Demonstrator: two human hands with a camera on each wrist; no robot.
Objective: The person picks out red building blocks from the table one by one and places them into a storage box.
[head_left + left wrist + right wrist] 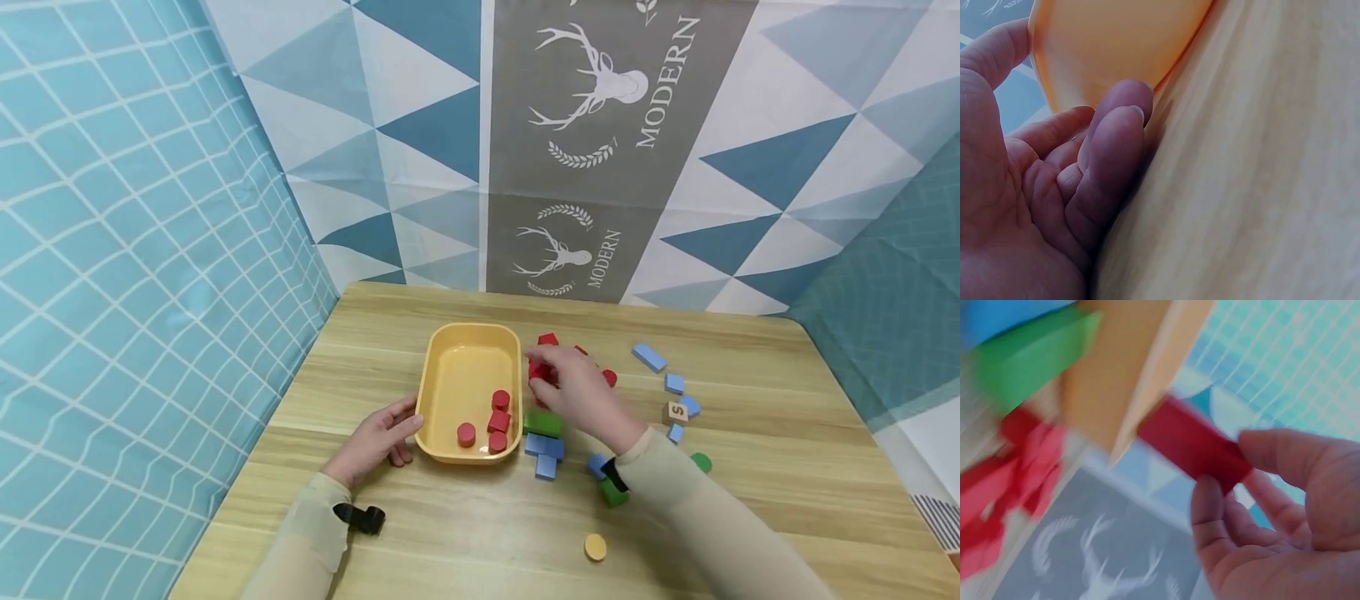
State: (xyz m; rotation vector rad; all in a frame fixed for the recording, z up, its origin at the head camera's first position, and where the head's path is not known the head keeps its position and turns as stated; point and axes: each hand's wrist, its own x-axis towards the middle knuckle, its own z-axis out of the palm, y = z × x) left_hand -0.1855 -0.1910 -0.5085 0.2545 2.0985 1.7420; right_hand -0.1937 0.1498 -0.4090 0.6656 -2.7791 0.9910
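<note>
My left hand (378,437) is at the left side of a yellow plastic tray (457,333), thumb at the rim and fingers against the outer wall. In the left wrist view the thumb (1004,47) and a fingertip meet the tray's edge (1054,103). Between thumb and fingertips, my right hand (1272,500) pinches a red rectangular block (1191,444), raised beside the tray wall. From the head, the right hand (577,387) is just right of the tray, over red blocks that it partly hides. Inside the tray lie red cylinders (467,434) and a red cube (498,421).
Right of the tray are a green block (543,423) and blue blocks (545,447). Farther right lie more blue blocks (648,357), a wooden letter cube (677,412) and a green round piece (702,462). A yellow disc (595,547) lies near the front.
</note>
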